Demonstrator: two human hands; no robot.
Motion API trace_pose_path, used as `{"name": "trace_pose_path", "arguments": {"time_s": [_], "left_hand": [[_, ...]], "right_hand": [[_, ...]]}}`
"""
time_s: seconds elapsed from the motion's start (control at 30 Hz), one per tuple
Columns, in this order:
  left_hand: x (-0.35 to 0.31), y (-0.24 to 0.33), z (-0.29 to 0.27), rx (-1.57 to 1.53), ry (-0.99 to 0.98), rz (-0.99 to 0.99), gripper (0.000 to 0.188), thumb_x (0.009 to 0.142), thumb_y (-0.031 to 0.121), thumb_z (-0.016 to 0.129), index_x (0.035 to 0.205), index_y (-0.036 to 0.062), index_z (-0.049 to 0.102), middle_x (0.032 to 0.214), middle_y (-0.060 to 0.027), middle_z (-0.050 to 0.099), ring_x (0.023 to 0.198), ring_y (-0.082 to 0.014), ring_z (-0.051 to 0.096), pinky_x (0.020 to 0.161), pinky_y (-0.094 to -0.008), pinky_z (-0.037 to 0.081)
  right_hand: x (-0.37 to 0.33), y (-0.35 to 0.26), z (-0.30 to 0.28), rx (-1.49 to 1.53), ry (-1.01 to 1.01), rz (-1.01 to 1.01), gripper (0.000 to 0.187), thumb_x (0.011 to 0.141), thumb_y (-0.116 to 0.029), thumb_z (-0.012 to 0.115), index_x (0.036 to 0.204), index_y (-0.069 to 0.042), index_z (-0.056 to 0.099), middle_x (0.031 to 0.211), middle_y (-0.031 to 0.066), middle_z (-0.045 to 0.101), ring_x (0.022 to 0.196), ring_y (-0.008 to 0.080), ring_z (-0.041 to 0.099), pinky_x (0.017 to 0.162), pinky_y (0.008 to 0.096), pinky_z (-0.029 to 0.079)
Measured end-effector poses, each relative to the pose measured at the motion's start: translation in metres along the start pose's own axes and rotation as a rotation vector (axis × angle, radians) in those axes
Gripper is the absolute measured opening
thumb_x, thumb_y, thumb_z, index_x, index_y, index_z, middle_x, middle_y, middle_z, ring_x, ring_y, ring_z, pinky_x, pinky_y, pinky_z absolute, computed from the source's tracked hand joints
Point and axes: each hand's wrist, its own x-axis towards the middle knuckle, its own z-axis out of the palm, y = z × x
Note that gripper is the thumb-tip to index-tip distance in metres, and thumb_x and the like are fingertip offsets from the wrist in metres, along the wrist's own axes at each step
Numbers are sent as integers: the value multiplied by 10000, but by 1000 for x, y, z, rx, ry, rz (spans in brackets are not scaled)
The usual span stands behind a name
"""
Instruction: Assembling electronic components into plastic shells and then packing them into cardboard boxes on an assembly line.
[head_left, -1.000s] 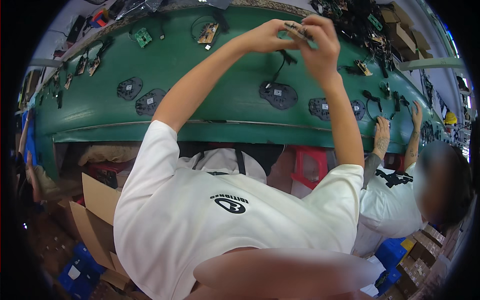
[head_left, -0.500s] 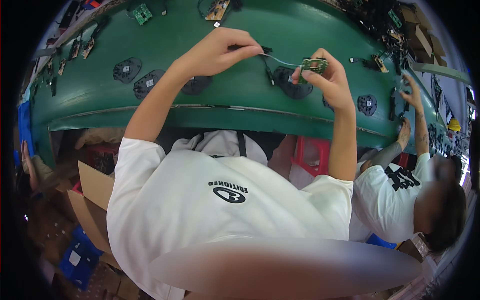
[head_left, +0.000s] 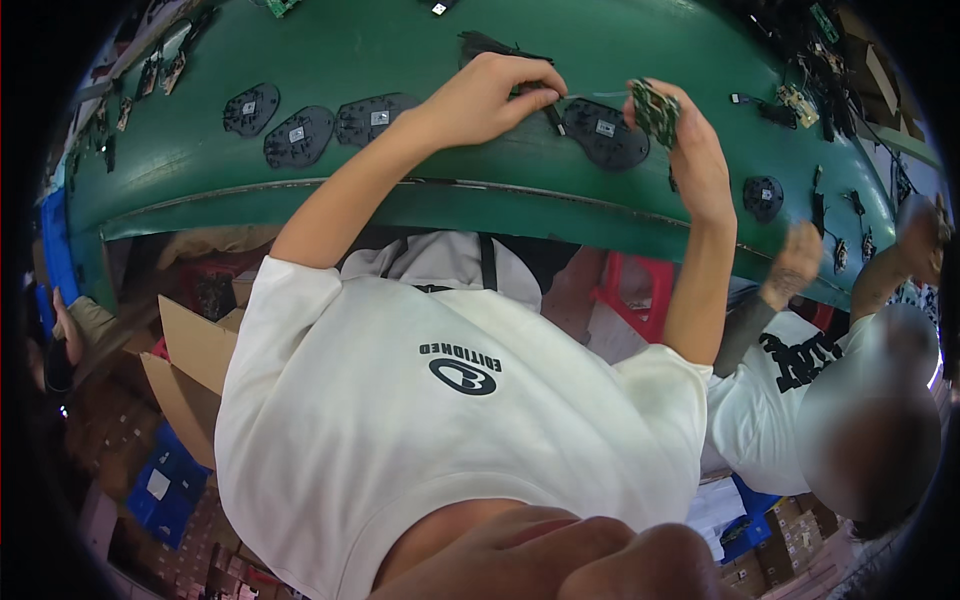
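Observation:
My right hand [head_left: 698, 160] grips a green circuit board [head_left: 655, 112], held tilted above the green work surface [head_left: 440, 215]. A thin pale wire [head_left: 600, 95] runs from the board toward my left hand [head_left: 515, 95]. The left thumb and fingers are pinched together on that wire's other end. Behind the left knuckles lies a bundle of black cable [head_left: 495, 46]. A small dark plug [head_left: 554, 120] hangs or lies just below the fingertips; I cannot tell which. Beneath the wire, between my hands, rests a black plastic shell [head_left: 607, 135] with a pale square label.
More black shells lie left, such as one shell [head_left: 298, 140], and right, a smaller shell [head_left: 763, 198]. Boards with cables [head_left: 795, 105] sit at the far right. A co-worker's hand [head_left: 797, 262] is near the right edge. An open cardboard box [head_left: 195, 350] stands below left.
Both hands have moved to the right, and the circuit board has tipped more upright. The view has shifted, so the shells sit higher in it. The co-worker's hands have moved.

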Motion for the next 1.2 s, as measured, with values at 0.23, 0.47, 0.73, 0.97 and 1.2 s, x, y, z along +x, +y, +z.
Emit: {"name": "trace_pose_path", "arguments": {"time_s": [0.23,0.47,0.73,0.97,1.2], "left_hand": [[9,-25,-47,244,-23,-140,178,951,147,615,1071,17,637,867,-83,696,739,-174,644,684,-298,503],[12,15,6,79,-40,-7,175,893,125,681,1027,13,692,857,-95,682,747,-168,618,687,-303,494],[12,2,24,75,-117,-79,160,883,120,678,1009,22,687,854,-93,677,780,-232,636,703,-337,506],[14,1,30,368,-8,183,128,840,113,696,957,61,702,928,-57,658,866,-262,624,757,-365,506],[20,-9,27,421,-87,445,181,776,28,691,956,49,696,967,-57,646,883,-255,623,761,-364,511]], "right_hand": [[47,3,14,10,-90,12,483,1062,-385,416,1285,21,554,1103,77,639,1040,153,591,968,296,448],[25,17,-6,-170,41,-25,370,979,-324,606,1233,-56,629,1024,4,598,928,116,543,851,251,433],[8,31,-6,-253,106,6,388,977,-337,613,1235,-48,636,1018,23,640,937,110,564,838,258,458],[4,41,-5,-192,133,6,395,977,-353,616,1233,-53,638,998,20,639,915,99,560,809,246,461],[3,43,-7,-161,150,8,387,973,-348,626,1227,-57,643,976,5,630,900,90,553,791,236,458]]}}
